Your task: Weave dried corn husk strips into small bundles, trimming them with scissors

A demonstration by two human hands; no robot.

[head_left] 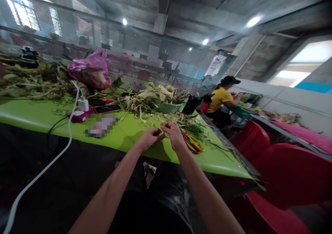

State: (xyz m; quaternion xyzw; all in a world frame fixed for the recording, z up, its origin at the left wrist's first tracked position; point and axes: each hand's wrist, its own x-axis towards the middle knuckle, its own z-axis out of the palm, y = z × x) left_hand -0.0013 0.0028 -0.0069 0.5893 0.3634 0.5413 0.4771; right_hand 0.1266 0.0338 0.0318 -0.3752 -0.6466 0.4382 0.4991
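Over the front of the green table [124, 137], my left hand [150, 138] and my right hand [173, 134] come together, fingertips almost touching. Both are closed in a pinch around a small pale strip [162, 133] that looks like dried husk; the fingers hide most of it. Just right of my right hand lie cutting tools with red and yellow handles [195, 145]. Shredded green strips [195, 132] are heaped behind them. Farther back, a light green basket [169, 107] is piled with dried husks [159, 93], and more loose husk spreads around it.
Left of my hands are a phone [107, 108], a blurred-out item [101, 125] and a magenta power strip [81, 115] with a white cable [69, 137]. A pink plastic bag [90, 69] stands behind. Red chairs [293, 171] and a seated co-worker [220, 99] are at right.
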